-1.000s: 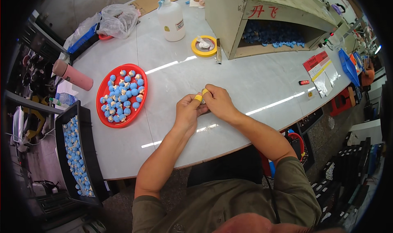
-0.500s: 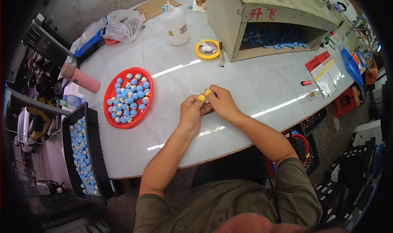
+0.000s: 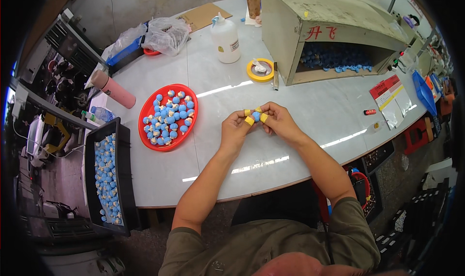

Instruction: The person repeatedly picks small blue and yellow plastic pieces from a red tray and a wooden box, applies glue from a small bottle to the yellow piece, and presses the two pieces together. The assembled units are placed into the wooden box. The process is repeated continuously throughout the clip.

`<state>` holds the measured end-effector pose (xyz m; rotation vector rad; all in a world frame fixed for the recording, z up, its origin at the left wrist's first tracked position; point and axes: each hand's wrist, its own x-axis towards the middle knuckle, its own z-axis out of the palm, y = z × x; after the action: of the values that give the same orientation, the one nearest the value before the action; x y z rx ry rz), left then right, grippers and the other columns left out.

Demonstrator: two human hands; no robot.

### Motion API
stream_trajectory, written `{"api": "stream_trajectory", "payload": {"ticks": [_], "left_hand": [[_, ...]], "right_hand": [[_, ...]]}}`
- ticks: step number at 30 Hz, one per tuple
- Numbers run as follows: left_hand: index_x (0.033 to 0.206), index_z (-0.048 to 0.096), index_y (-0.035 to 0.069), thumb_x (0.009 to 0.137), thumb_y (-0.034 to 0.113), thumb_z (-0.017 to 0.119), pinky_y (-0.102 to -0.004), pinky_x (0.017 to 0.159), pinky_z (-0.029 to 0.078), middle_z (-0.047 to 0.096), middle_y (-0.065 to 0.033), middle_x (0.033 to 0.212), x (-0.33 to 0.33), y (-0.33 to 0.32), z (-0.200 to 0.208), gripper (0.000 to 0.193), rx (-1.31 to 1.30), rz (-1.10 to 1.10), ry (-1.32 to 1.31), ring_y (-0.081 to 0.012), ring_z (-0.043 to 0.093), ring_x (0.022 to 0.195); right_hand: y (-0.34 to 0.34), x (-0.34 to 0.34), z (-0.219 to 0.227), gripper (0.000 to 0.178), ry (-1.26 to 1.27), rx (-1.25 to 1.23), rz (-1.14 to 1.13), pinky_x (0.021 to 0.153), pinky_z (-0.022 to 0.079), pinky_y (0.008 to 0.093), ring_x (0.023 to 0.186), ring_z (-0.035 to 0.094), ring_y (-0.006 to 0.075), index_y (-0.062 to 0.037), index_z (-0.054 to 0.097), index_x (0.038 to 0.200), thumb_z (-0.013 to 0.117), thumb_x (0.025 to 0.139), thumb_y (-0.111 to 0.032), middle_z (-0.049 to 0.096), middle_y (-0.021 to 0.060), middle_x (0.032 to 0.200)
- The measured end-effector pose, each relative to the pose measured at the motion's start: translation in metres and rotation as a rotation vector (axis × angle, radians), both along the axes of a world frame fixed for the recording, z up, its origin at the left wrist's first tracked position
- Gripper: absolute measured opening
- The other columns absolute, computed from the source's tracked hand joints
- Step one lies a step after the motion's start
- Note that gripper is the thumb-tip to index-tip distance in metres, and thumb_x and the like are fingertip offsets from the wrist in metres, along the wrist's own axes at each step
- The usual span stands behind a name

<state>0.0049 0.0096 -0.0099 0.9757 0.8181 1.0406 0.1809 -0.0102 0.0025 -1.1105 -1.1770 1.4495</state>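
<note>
Between my fingertips, over the middle of the table, is a small blue ball-shaped piece [image 3: 256, 116]. My left hand [image 3: 236, 127] pinches it from the left and my right hand [image 3: 279, 123] from the right. Yellow tape wraps the thumbs and forefingers of both hands. To the left of my hands stands a round red tray [image 3: 190, 139] with many small blue balls, each with a cream-coloured part. More of these pieces fill a long black bin [image 3: 127, 179] at the table's left edge.
A beige open-fronted box [image 3: 286, 38] with blue pieces inside stands at the back right. Before it lie a yellow tape roll [image 3: 250, 75] and a thin tool [image 3: 275, 76]. Behind are a white squeeze bottle [image 3: 225, 41] and, leftward, a pink flask [image 3: 116, 90]. Red-and-yellow papers [image 3: 390, 94] lie right.
My hands have drawn slightly apart and opened their grip, so the blue ball now shows between the fingertips. The whole view has shifted, with the table things appearing further right.
</note>
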Motion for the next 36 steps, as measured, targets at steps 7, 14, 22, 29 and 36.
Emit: {"api": "stream_trajectory", "payload": {"ticks": [7, 14, 22, 29, 36], "left_hand": [[0.114, 0.062, -0.009, 0.095, 0.005, 0.064, -0.0268, 0.078, 0.06, 0.069, -0.0153, 0.106, -0.012, 0.011, -0.004, 0.024, 0.03, -0.163, 0.225, -0.0203, 0.073, 0.092], [0.109, 0.061, -0.011, 0.092, -0.002, 0.062, -0.0277, 0.08, 0.061, 0.069, -0.0165, 0.103, -0.012, 0.013, -0.011, 0.019, 0.002, -0.193, 0.133, -0.0209, 0.072, 0.09], [0.104, 0.06, -0.01, 0.091, -0.005, 0.06, -0.0298, 0.083, 0.062, 0.068, -0.0165, 0.104, -0.01, 0.011, -0.017, 0.014, 0.018, -0.164, 0.063, -0.0219, 0.072, 0.091], [0.105, 0.06, -0.009, 0.093, -0.004, 0.06, -0.03, 0.084, 0.061, 0.068, -0.0165, 0.104, -0.008, 0.008, -0.014, 0.013, 0.045, -0.147, 0.055, -0.0196, 0.071, 0.09], [0.106, 0.059, -0.009, 0.093, -0.005, 0.06, -0.0309, 0.086, 0.061, 0.068, -0.016, 0.103, -0.007, 0.009, -0.019, 0.013, 0.161, -0.08, 0.145, -0.0198, 0.071, 0.094]], "right_hand": [[0.002, 0.004, -0.006, 0.015, -0.128, 0.031, 0.026, 0.054, 0.043, 0.0211, 0.062, 0.053, 0.0042, 0.0002, 0.061, 0.109, 0.06, 0.095, -0.007, 0.061, 0.0002, 0.076], [0.003, 0.004, -0.022, 0.019, -0.168, 0.14, 0.037, 0.058, 0.044, 0.0206, 0.066, 0.054, 0.0033, 0.003, 0.059, 0.107, 0.053, 0.089, 0.003, 0.062, 0.0012, 0.081], [0.001, 0.003, -0.025, 0.02, -0.212, 0.194, 0.009, 0.062, 0.044, 0.0212, 0.071, 0.054, 0.0037, 0.005, 0.057, 0.107, 0.052, 0.087, 0.005, 0.062, 0.0033, 0.088], [0.0, 0.0, -0.029, 0.02, -0.195, 0.25, -0.017, 0.061, 0.043, 0.0216, 0.07, 0.053, 0.0041, 0.0057, 0.057, 0.107, 0.052, 0.088, 0.005, 0.061, 0.0031, 0.086], [-0.001, -0.001, -0.014, 0.019, -0.138, 0.17, -0.027, 0.062, 0.045, 0.021, 0.072, 0.055, 0.0046, 0.0017, 0.058, 0.11, 0.052, 0.092, 0.004, 0.061, 0.0029, 0.092]]}}
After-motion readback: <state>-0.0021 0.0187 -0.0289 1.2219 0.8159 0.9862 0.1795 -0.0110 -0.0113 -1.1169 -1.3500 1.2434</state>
